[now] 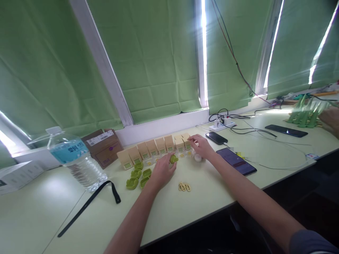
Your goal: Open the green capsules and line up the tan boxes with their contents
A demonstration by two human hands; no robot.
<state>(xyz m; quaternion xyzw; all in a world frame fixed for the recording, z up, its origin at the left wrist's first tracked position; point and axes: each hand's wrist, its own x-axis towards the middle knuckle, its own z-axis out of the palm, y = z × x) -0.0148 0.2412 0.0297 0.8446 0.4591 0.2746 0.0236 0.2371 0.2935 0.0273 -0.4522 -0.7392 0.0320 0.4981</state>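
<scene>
My left hand rests low over the table, its fingers closed round a small green shaped case. Several similar green cases lie to its left. At the right end of a row of small tan cards with little windows, my right hand pinches the edge of one tan card. Small clear pieces with yellow centres lie along the foot of the row. Below my right palm sits a white round piece. Cream-yellow loops lie in front of both hands.
A large water bottle, a cardboard box and a black strap are on the left. Phones and a power strip with cables lie right. Another person's hand is near green spiky pieces at far right.
</scene>
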